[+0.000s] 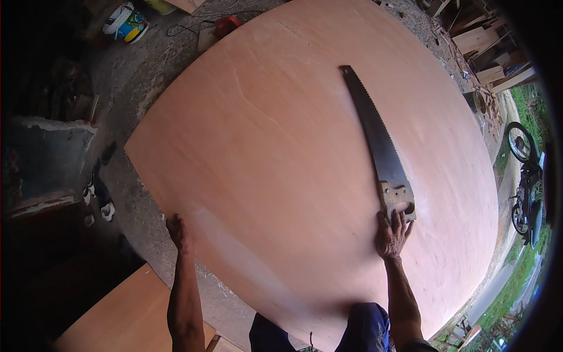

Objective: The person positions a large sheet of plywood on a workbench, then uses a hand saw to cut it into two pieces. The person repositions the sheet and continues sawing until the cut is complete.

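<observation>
A large pale reddish plywood sheet (264,146) fills the middle. A handsaw (381,152) with a dark toothed blade and worn wooden handle lies on it, blade tip pointing away from me. My right hand (394,234) rests flat at the handle, fingers spread, their tips touching it. My left hand (179,232) grips the sheet's left edge near the lower left, fingers closed over it. My legs in dark blue trousers (366,328) are at the sheet's near edge.
Another plywood panel (123,311) lies lower left on the rough concrete floor (123,70). A bucket (126,22), cables and a red object (226,26) sit beyond the sheet. Wood offcuts (478,41) are piled upper right. A motorbike (528,182) stands by grass on the right.
</observation>
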`<state>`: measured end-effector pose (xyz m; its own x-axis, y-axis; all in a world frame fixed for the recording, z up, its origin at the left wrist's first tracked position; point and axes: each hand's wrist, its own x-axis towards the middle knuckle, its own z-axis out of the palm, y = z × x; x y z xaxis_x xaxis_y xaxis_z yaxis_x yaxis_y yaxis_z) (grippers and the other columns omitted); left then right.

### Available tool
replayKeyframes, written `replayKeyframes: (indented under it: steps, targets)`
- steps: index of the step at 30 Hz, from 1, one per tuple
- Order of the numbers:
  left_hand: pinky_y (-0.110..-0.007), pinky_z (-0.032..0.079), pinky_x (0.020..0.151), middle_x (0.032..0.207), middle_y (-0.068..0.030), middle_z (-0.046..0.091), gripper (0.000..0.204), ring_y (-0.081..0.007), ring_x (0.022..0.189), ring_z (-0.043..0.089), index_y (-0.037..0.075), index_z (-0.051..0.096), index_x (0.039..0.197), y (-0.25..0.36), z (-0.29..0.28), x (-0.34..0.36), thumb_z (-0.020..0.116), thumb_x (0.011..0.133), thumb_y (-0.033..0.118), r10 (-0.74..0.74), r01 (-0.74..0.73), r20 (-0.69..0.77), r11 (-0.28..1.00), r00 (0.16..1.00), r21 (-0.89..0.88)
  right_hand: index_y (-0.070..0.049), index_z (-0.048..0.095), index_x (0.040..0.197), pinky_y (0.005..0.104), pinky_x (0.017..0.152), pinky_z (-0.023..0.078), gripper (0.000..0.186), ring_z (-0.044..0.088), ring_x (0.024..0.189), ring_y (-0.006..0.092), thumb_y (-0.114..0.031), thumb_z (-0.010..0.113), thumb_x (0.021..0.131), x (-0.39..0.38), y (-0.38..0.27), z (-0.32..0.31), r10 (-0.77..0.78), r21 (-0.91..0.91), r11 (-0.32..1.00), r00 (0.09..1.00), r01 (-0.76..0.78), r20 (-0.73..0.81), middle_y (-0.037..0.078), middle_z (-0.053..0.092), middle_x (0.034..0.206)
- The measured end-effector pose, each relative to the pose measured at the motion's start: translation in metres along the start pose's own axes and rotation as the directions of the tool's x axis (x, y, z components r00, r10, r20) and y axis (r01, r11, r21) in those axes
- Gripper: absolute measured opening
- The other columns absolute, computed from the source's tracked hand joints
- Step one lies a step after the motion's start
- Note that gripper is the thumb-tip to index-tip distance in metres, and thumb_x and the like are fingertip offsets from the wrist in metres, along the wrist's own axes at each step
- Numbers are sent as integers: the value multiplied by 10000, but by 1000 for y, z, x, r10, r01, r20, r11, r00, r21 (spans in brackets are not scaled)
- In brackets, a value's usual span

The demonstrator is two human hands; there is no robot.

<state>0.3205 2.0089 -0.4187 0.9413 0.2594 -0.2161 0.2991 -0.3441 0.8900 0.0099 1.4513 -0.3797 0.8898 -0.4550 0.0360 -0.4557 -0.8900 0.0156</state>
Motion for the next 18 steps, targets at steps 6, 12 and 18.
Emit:
replayKeyframes:
  steps: [6, 12, 18]
  targets:
    - [-443, 364, 1119, 1494, -203, 381, 795, -322, 1351, 425, 15, 211, 1522, -3, -1, 8, 593, 985, 461, -20, 17, 37, 996, 999, 86, -271, 619, 1330, 665, 1169, 127, 484, 337, 1424, 417, -170, 555, 861, 0, 3, 10, -5, 26, 1000, 1000, 5, -10, 179, 472, 1456]
    - [-454, 354, 1133, 1569, -269, 221, 872, -379, 1423, 315, 42, 79, 1578, 24, 7, -25, 538, 999, 506, 90, -103, 124, 990, 988, 101, -249, 628, 1314, 667, 1140, 207, 468, 368, 1381, 460, -160, 579, 858, -3, 9, 10, -21, 54, 998, 999, 23, -33, 202, 486, 1424]
    - [-485, 267, 1195, 1625, -307, 33, 889, -429, 1507, 144, 54, 53, 1597, -4, 21, -13, 466, 1006, 574, 137, -80, -86, 876, 987, 475, -183, 641, 1293, 612, 1126, 276, 440, 381, 1358, 480, -82, 570, 870, 3, 4, 10, -54, 62, 996, 992, 61, -113, 231, 494, 1386]
